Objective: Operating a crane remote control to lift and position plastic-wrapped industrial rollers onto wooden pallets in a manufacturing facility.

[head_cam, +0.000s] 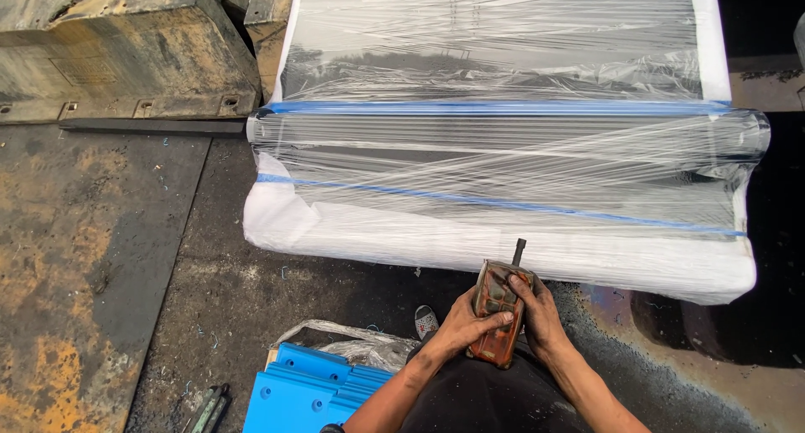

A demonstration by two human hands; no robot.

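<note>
I see both hands — left hand [459,326], right hand [541,316] — clamped on the worn handheld controller [498,314]; wrapped bundle [503,173] lies at twelve o'clock, long axis crosswise.

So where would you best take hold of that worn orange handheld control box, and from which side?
Probably by its long flanks, coming from below, the person's own side. The control box is a narrow upright slab with a stubby antenna at its far end, so palms fit the sides and thumbs reach the face. That is how the left hand and right hand clasp it, before the film-wrapped bundle.
</note>
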